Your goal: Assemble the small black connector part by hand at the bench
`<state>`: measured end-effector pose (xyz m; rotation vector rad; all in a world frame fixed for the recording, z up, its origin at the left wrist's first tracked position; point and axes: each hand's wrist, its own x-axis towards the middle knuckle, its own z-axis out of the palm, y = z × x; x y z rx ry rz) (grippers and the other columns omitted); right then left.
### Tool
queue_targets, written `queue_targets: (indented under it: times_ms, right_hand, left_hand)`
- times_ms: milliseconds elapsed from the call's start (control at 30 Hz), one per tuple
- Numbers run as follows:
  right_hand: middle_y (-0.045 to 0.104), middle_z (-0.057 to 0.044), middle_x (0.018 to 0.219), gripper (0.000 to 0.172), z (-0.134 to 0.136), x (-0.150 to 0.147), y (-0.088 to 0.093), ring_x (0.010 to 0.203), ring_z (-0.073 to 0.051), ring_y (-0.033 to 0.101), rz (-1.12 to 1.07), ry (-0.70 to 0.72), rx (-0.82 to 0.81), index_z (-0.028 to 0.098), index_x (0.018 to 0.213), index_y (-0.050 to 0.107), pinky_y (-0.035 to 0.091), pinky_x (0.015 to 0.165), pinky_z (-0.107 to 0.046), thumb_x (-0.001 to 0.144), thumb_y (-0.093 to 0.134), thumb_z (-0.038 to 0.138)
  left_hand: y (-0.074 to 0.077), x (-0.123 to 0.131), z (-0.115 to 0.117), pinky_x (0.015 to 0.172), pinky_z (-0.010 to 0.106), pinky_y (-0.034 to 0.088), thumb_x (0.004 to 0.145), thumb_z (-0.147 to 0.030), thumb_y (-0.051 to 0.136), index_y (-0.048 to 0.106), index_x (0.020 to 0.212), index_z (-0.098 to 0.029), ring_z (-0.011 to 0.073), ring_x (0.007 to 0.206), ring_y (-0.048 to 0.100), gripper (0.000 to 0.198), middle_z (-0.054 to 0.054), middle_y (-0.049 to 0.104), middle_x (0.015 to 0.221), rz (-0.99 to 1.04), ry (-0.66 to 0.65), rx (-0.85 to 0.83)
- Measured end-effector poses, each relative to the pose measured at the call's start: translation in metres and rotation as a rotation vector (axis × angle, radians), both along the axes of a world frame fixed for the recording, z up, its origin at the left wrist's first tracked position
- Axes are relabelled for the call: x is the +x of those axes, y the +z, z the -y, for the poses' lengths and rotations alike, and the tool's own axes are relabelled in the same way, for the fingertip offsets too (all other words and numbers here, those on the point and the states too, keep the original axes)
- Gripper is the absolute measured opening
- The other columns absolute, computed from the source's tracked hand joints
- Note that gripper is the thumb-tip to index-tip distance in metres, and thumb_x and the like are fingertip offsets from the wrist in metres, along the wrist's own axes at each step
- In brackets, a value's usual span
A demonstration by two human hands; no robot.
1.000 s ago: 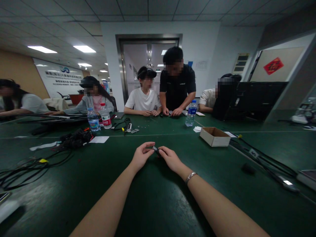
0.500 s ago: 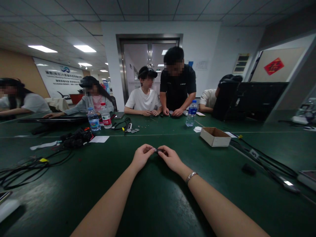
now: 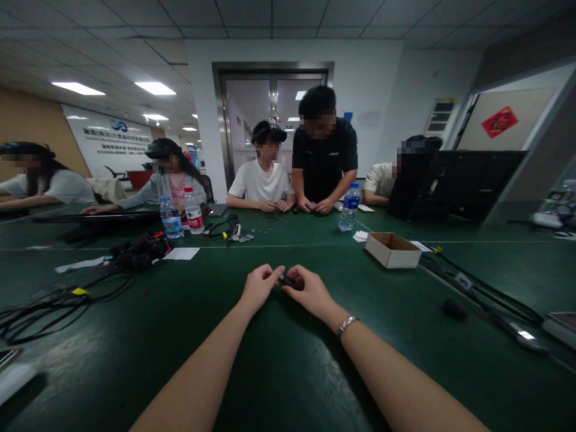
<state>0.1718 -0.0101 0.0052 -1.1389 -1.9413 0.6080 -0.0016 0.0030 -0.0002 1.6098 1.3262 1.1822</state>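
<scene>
A small dark elongated piece (image 3: 292, 282) is held between my two hands, a little above the green table (image 3: 288, 360); its exact kind is too small to make out. My right hand (image 3: 310, 291) is closed round its right part, with thumb and fingers pinched on it. At its left end, my left hand (image 3: 261, 287) is closed too, the thumb and forefinger tips gripping the narrow tip. A silver bracelet (image 3: 347, 324) circles my right wrist.
An open cardboard box (image 3: 391, 258), a water bottle (image 3: 350, 207) and black cables (image 3: 486, 288) are at the right. Leftward lie a dark bundle of gear (image 3: 139, 252), two more bottles and looped cables (image 3: 67, 306). Several people sit or stand across the table.
The dark piece has turned and shows more of its length between my hands. My right fingers have shifted their hold on it. My forearms stay almost where they were.
</scene>
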Motion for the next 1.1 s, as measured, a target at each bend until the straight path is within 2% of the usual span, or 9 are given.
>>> queue_targets:
  times_ms: [200,300,400,533,667,767,867,967,1100]
  right_hand:
    - [0.062,-0.001,0.086,0.021,-0.005,0.0,-0.005,0.074,-0.014,0.057,-0.1,-0.008,-0.04,0.019,0.093,0.058,0.046,0.067,-0.027,0.077,0.065,0.032]
    - [0.062,-0.001,0.087,0.021,-0.005,-0.003,-0.004,0.077,-0.015,0.058,-0.175,0.006,-0.053,0.019,0.093,0.058,0.046,0.07,-0.028,0.078,0.064,0.033]
    - [0.062,-0.002,0.085,0.02,-0.002,-0.008,0.0,0.077,-0.015,0.058,-0.241,0.001,-0.052,0.018,0.09,0.057,0.046,0.07,-0.028,0.077,0.064,0.032]
    - [0.064,-0.004,0.095,0.03,0.0,-0.014,0.001,0.085,-0.017,0.06,-0.306,0.026,-0.117,0.019,0.099,0.056,0.047,0.075,-0.03,0.074,0.067,0.03]
    - [0.064,-0.005,0.1,0.051,0.0,-0.017,-0.004,0.087,-0.017,0.061,-0.321,0.009,-0.238,0.021,0.123,0.044,0.047,0.081,-0.032,0.077,0.066,0.03]
    - [0.063,-0.005,0.1,0.049,0.001,-0.01,0.0,0.084,-0.017,0.06,-0.274,-0.009,-0.265,0.022,0.127,0.043,0.049,0.078,-0.031,0.081,0.06,0.028]
    - [0.062,-0.004,0.098,0.044,0.001,0.011,0.022,0.085,-0.017,0.059,-0.225,0.004,-0.233,0.023,0.123,0.048,0.049,0.077,-0.031,0.081,0.059,0.03]
    - [0.063,-0.006,0.094,0.039,0.002,0.055,0.056,0.087,-0.02,0.06,-0.201,-0.033,-0.178,0.019,0.113,0.056,0.048,0.075,-0.032,0.079,0.058,0.038]
    - [0.065,-0.01,0.097,0.042,0.019,0.143,0.088,0.089,-0.025,0.061,-0.063,-0.271,-0.153,0.018,0.108,0.059,0.047,0.076,-0.036,0.075,0.056,0.046]
  left_hand:
    - [0.002,0.003,0.0,0.075,0.031,0.048,0.081,-0.05,0.054,0.057,0.113,-0.021,0.0198,0.093,0.062,0.043,0.008,0.065,0.106,0.184,-0.121,-0.062]
    - [0.007,0.008,0.003,0.086,0.033,0.047,0.083,-0.043,0.052,0.058,0.115,-0.021,0.0217,0.108,0.057,0.039,0.009,0.061,0.118,0.258,-0.225,-0.039]
    - [0.009,0.016,0.006,0.09,0.034,0.047,0.083,-0.041,0.054,0.06,0.109,-0.019,0.0221,0.108,0.058,0.035,0.01,0.062,0.117,0.319,-0.254,0.006]
    - [0.003,0.023,0.003,0.091,0.035,0.047,0.08,-0.044,0.056,0.059,0.098,-0.017,0.0217,0.103,0.06,0.033,0.01,0.065,0.107,0.387,-0.143,0.08]
    - [0.003,0.005,-0.008,0.082,0.035,0.05,0.083,-0.044,0.048,0.054,0.094,-0.017,0.0189,0.087,0.064,0.029,0.007,0.065,0.089,0.437,0.127,0.076]
    - [0.016,-0.041,-0.012,0.067,0.031,0.051,0.088,-0.035,0.037,0.049,0.097,-0.015,0.018,0.074,0.063,0.025,0.008,0.063,0.085,0.186,0.379,-0.078]
    - [0.033,-0.115,-0.005,0.06,0.03,0.045,0.087,-0.036,0.04,0.048,0.099,-0.011,0.0221,0.07,0.062,0.029,0.012,0.065,0.084,-0.335,0.56,-0.244]
    - [0.044,-0.197,0.016,0.063,0.027,0.041,0.086,-0.039,0.04,0.045,0.105,-0.009,0.0252,0.083,0.063,0.036,0.019,0.065,0.099,-0.756,0.589,-0.321]
    - [0.044,-0.283,0.051,0.07,0.026,0.038,0.089,-0.036,0.03,0.048,0.107,-0.01,0.0236,0.09,0.064,0.036,0.019,0.067,0.106,-1.154,0.448,-0.454]
